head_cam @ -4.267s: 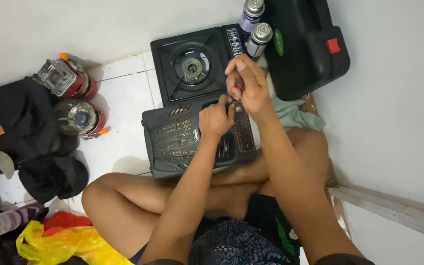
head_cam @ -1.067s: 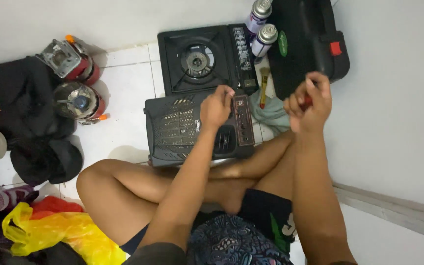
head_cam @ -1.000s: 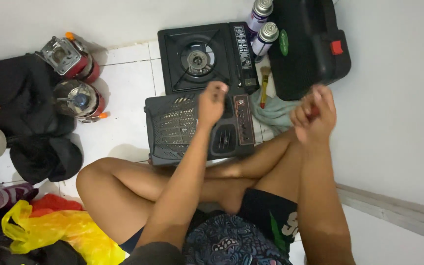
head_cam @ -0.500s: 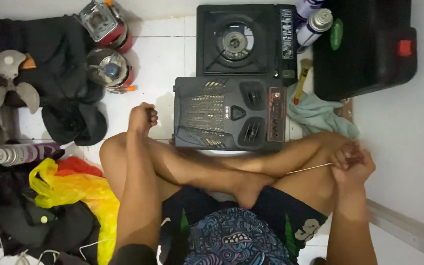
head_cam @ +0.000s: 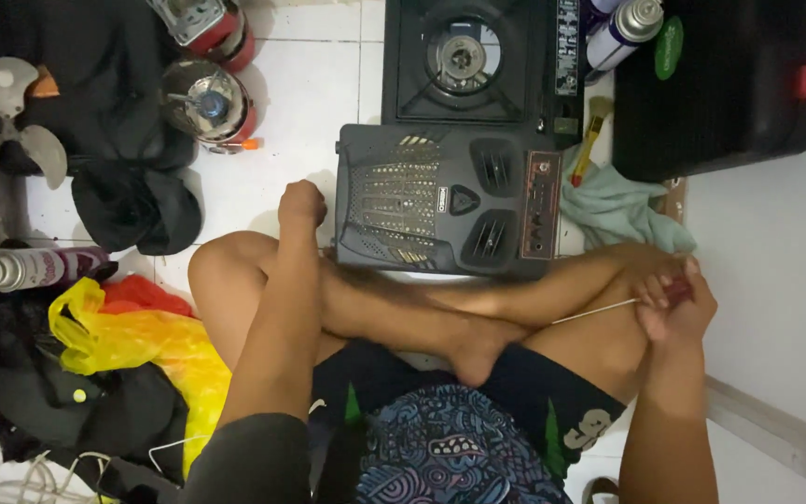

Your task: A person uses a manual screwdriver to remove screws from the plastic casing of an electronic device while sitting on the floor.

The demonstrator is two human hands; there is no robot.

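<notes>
Screwdriver (head_cam: pixel 613 308) gripped in right hand (head_cam: pixel 673 303), thin shaft poking leftward over the knee, handle seemingly red though mostly hidden by curled fingers. Ahead and left of that hand: overturned stove (head_cam: pixel 454 198), green cloth (head_cam: pixel 618 207), brush (head_cam: pixel 588 142). Left hand (head_cam: pixel 302 203) loosely fisted, empty, just beside the stove's left edge, arm stretched forward.

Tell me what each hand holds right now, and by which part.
The right hand grips a screwdriver by its reddish handle, the thin shaft pointing left over the leg. The left hand is a closed fist beside the upturned dark stove; nothing shows in it.
</notes>
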